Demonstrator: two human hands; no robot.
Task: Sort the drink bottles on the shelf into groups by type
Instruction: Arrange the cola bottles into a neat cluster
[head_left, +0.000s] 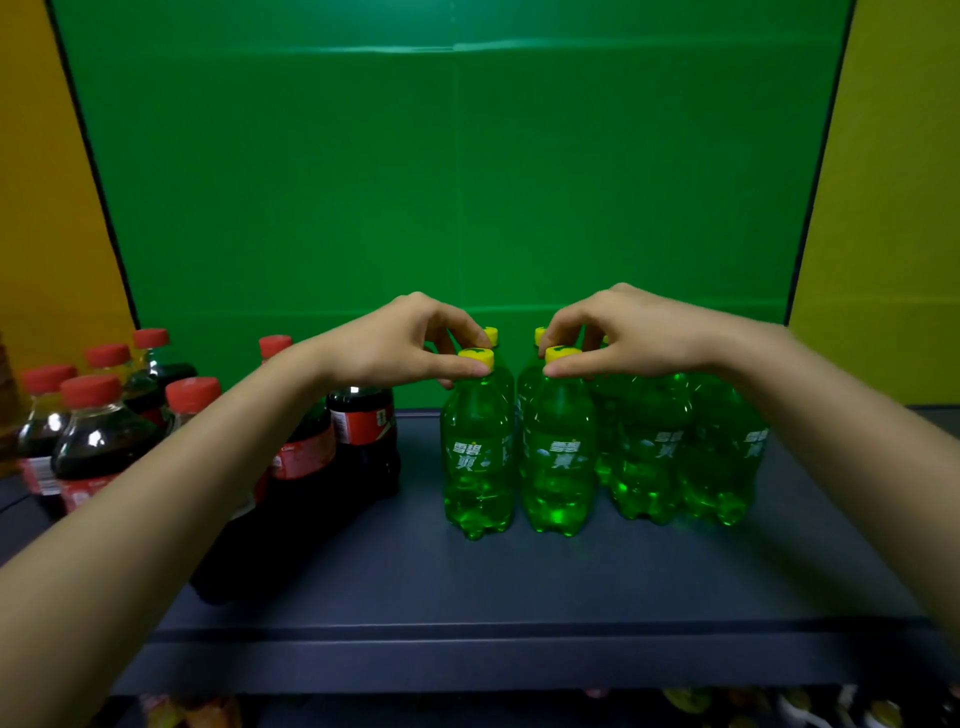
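**Both hands pinch green bottles by their caps**

The left hand (410, 343) holds the left bottle (478, 457) by its yellow cap (476, 358). The thumb lies along the near edge of the cap and the fingers curl over the far side. The right hand (623, 332) mirrors it, with thumb and curled fingers closed narrowly on the right cap (562, 353) of the right bottle (558, 457).

The two held bottles hang upright below the grips, side by side and almost touching, with their bases at the shelf (467, 587). I cannot tell whether they rest on it or are just clear of it.

Just behind the two grips, two more yellow caps show, one past each hand's fingertips. Under the right wrist and outward from it stand more green bottles (685, 452), close against the right bottle.

Outward from the left grip, under and beyond the left forearm, stand the cola bottles (104, 436) with red caps, well apart from the green ones. A strip of bare shelf lies between the groups. A green panel (452, 171) stands behind both hands.
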